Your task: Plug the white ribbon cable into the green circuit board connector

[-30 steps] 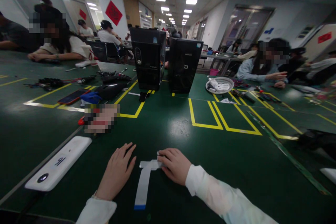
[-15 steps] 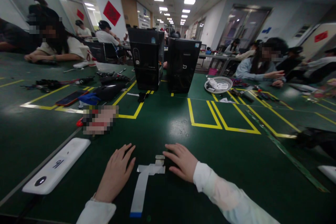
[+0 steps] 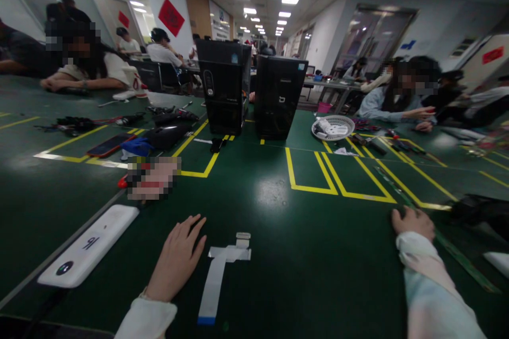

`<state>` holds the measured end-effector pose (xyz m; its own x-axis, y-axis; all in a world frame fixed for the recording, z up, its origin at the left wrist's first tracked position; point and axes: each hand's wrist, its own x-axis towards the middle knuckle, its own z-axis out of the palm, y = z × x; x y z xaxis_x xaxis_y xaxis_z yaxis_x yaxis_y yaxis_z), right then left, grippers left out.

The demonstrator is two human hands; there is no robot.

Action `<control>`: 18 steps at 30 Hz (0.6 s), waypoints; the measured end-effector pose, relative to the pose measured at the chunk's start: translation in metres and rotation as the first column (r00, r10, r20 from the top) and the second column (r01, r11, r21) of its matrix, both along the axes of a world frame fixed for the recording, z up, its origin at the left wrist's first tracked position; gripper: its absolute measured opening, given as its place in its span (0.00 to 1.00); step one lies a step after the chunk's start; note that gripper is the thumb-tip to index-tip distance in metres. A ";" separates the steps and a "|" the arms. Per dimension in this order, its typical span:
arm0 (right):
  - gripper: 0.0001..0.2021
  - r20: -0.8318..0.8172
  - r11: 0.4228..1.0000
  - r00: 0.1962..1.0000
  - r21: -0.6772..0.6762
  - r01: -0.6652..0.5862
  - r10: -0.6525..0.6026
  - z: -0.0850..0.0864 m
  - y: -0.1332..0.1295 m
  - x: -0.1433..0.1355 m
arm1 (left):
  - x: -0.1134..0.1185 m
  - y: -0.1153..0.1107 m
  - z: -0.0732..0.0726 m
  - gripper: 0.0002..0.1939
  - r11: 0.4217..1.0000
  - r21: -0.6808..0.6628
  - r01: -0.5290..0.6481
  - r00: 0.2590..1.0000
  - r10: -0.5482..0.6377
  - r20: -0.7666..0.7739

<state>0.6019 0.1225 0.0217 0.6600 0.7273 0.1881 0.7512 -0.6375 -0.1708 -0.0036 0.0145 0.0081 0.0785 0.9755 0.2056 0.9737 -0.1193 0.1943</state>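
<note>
A flat white ribbon cable [image 3: 212, 288] with a blue end lies on the green table, folded across near its top, with a small connector [image 3: 243, 238] at its far end. Beside it on the left, my left hand [image 3: 177, 257] rests palm down, fingers spread, holding nothing. Far to the right, my right hand [image 3: 413, 222] is over a long thin green strip [image 3: 465, 262] that looks like a circuit board. Its fingers curl down around the strip's middle; the fingertips are partly hidden.
A white power-bank-like device [image 3: 89, 246] lies at left. Two black computer towers [image 3: 225, 90] stand at the back. A white basket [image 3: 333, 128] holds small parts. A dark object [image 3: 483, 214] lies at right. Other people [image 3: 401, 100] sit around the table.
My right hand has moved away from the ribbon cable, far right onto the green strip. My left hand and the cable stay in place. The view has shifted slightly.
</note>
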 end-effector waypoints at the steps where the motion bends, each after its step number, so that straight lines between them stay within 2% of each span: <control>1: 0.30 -0.013 1.000 1.000 -0.014 0.015 -0.015 0.001 -0.003 0.005 | 0.000 0.000 0.000 0.26 1.000 0.005 0.000 1.000 0.000 0.002; 6: 0.29 -0.032 0.998 0.999 -0.057 -0.017 0.015 0.000 -0.007 0.017 | -0.002 0.000 -0.001 0.26 1.000 -0.006 0.001 1.000 -0.001 -0.006; 11: 0.35 -0.021 0.988 0.989 -0.049 -0.149 0.148 -0.004 -0.017 0.018 | -0.002 0.000 -0.001 0.27 1.000 -0.028 -0.004 1.000 0.004 -0.013; 15: 0.36 0.027 0.971 0.972 -0.046 -0.234 0.235 -0.016 -0.034 0.012 | -0.002 0.001 -0.002 0.26 1.000 -0.024 -0.006 1.000 0.005 -0.017; 18: 0.35 0.117 0.933 0.926 -0.015 -0.359 0.358 -0.030 -0.052 0.005 | -0.002 0.001 -0.002 0.26 1.000 -0.009 0.002 1.000 -0.002 -0.017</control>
